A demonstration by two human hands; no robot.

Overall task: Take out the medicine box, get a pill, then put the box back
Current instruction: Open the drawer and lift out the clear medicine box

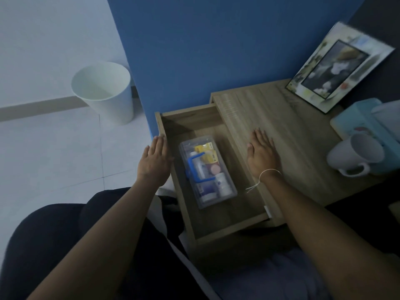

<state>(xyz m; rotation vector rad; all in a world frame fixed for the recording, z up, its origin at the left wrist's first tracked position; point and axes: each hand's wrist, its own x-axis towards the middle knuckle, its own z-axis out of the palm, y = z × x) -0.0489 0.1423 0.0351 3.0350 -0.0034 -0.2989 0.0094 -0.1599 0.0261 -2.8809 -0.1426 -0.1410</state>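
Observation:
A clear plastic medicine box (225, 192) with a blue handle lies in the open wooden drawer (229, 229), its lid closed over small bottles and yellow packets. My left hand (154, 162) is flat and open against the drawer's left side wall, holding nothing. My right hand (263, 153) rests palm down on the wooden tabletop (287, 126) just right of the drawer, fingers spread, with a white string around the wrist. Neither hand touches the box.
A white mug (355, 154) lies on its side at the table's right, against a light blue tissue box (357, 118). A picture frame (337, 68) leans at the back right. A white bin (104, 89) stands on the floor left of the blue wall.

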